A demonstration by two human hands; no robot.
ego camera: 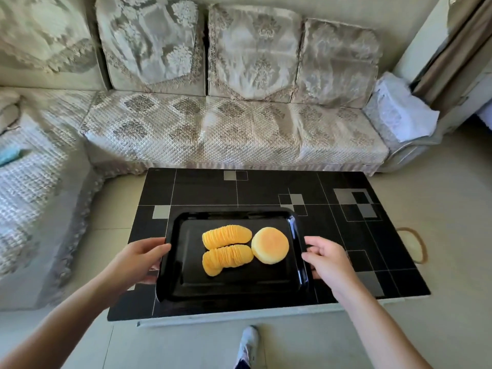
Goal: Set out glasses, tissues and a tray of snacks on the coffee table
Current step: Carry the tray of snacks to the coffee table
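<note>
Black tray (234,284) w/ snacks: left hand (138,258) grips edge, fingers hidden; right hand (326,258) loose.

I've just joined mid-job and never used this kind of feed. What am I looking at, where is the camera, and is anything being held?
There is no machine here: it is one wide-angle picture from a camera on a person's head, looking down at their bare arms. The left hand grips the left rim of a black tray. The right hand is at the right rim with its fingers spread, so its grip is unclear. The tray carries two ridged yellow snacks and a round cake, over a black coffee table before a sofa.
</note>
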